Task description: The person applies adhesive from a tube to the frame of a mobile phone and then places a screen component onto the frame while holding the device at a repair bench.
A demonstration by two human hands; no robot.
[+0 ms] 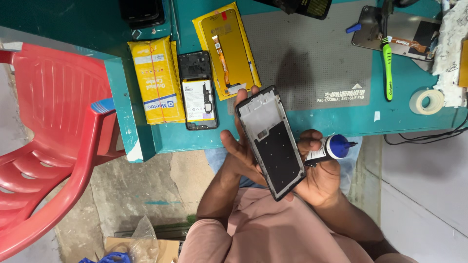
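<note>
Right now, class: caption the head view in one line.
Left hand holds a phone frame; right hand grips a glue tube beside it.

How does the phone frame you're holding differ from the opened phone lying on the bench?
The phone frame is held tilted in the left hand, off the bench; the opened phone lies flat on the teal bench. The frame is bare, a pale upper panel above a black lower one; the opened phone shows a white-labelled battery and dark upper housing. Both are black-edged rectangles, open side up.

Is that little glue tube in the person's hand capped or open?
Capped, it seems: the glue tube in the right hand has its blue cap on, ending in a thin nozzle. Whether the nozzle tip itself is sealed cannot be told.
</note>
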